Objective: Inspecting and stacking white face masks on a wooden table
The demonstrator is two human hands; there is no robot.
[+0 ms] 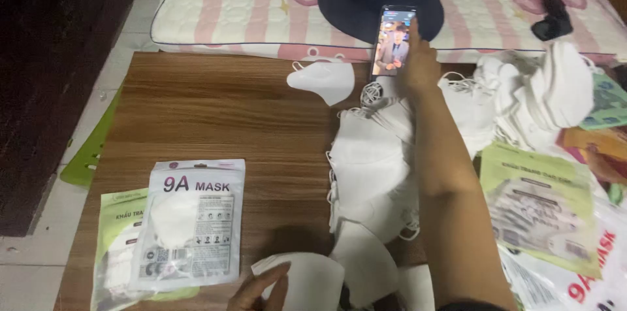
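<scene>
Right hand (418, 66) reaching far across, fingers loosely spread, fingertip touching a propped smartphone (394, 40). Left hand (260, 290) resting open at the near edge, fingers touching a white folded mask (312, 278). Spreading underneath: brown wooden table (215, 112). Sprawling beneath the forearm: long row of white masks (369, 174). Lying near the left hand: clear mask packet (191, 219). Sitting alone just beside the phone: single mask (324, 80).

A single head-worn camera looks steeply down and forward, close over the wooden table (215, 108).
</scene>
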